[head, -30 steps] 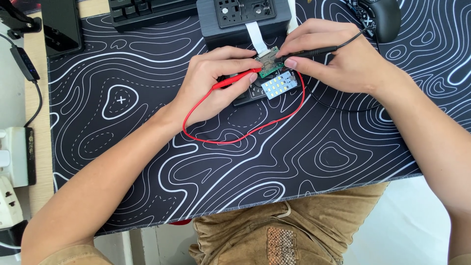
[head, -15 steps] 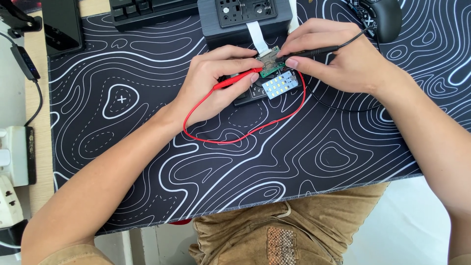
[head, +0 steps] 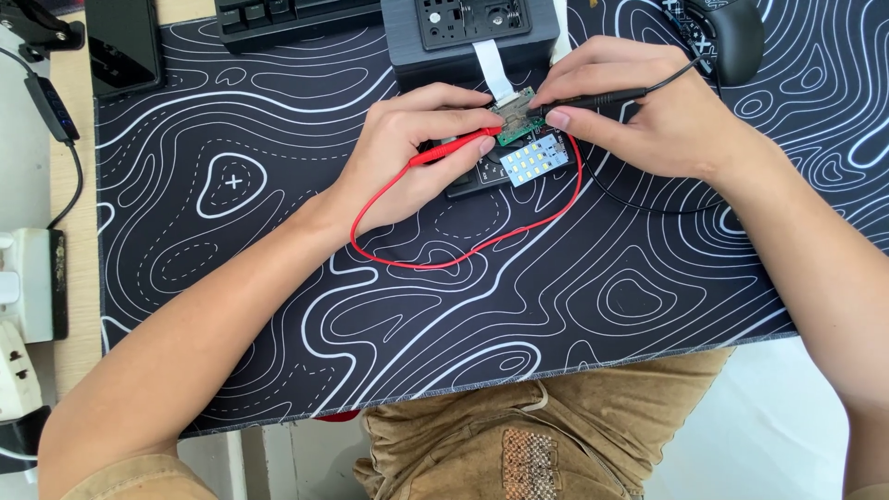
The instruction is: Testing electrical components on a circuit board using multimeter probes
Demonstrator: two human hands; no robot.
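While your hands hold as half a second ago | left hand (head: 421,157) fingers pinch red probe (head: 451,148) | right hand (head: 648,116) fingers pinch black probe (head: 597,95) | both tips on green circuit board (head: 515,120), worktop's far edge | probing unchanged

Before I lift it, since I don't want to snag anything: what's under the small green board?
The green board sits over a dark block on the mat, beside a white LED panel. Both probes touch it. Fingertips cover the rest, so what lies directly beneath can't be seen.
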